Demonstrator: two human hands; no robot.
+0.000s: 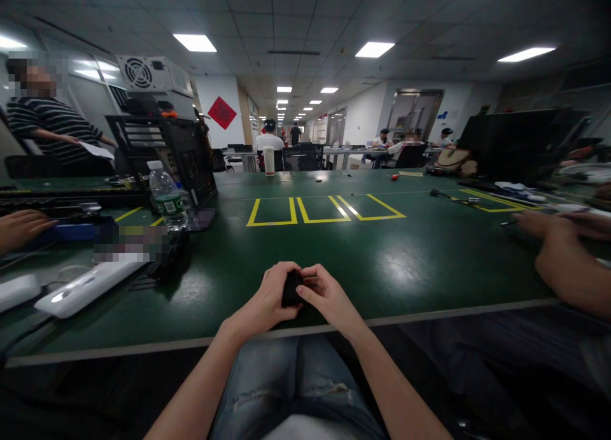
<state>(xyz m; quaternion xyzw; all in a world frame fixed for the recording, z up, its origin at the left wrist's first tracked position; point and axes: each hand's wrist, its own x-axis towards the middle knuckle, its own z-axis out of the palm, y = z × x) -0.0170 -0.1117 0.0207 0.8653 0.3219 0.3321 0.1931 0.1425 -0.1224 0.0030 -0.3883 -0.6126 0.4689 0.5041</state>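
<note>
Between my hands, close to the front edge of the green table [334,255], is a small black object [291,288]; its kind is not clear. My left hand [271,295] wraps round it from the left, fingers over the top and thumb underneath. From the right, my right hand [327,293] pinches its side with bent fingers and thumb. The fingers cover much of the object.
Yellow tape frames [324,220] mark the table ahead. On the left are a water bottle [168,198], a white power strip [95,287] and an open black computer case [167,147]. Another person's hand [539,223] works at the right; another hand [26,228] rests far left.
</note>
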